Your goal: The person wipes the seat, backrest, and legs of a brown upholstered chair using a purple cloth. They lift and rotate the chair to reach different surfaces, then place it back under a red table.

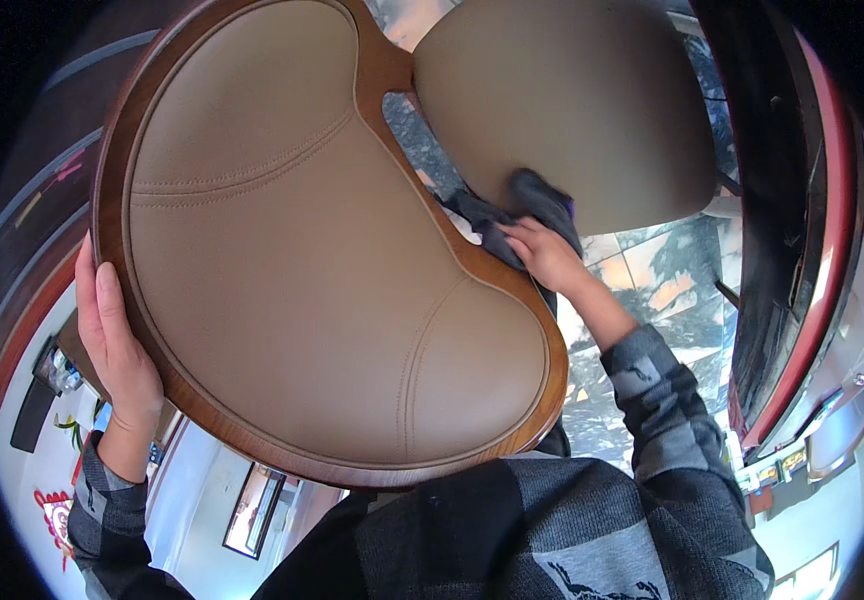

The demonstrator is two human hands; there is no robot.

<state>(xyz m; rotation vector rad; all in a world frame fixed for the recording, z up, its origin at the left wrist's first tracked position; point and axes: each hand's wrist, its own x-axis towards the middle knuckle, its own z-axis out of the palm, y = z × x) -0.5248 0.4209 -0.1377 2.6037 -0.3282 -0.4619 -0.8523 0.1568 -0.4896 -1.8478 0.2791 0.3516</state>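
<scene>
A chair's backrest, with a brown leather pad [289, 247] stitched in curved double seams, spans the left and middle of the view. Its wooden frame [206, 427] runs all around the pad. My left hand [120, 345] grips the frame's outer left edge, thumb near the front face. In my right hand [548, 259] is a dark cloth [544, 206], bunched against the frame's inner edge, by the gap between backrest and seat. Part of the cloth lies over the near corner of the brown seat cushion [574, 105]. The fingers under the cloth are partly hidden.
Marbled floor tiles [642, 277] show beneath and beside the seat. On the right stands a dark piece of furniture with a red curved edge [814, 322]. A dark banded surface [49, 150] lies at the left. A framed window or picture [254, 510] hangs on the pale wall below.
</scene>
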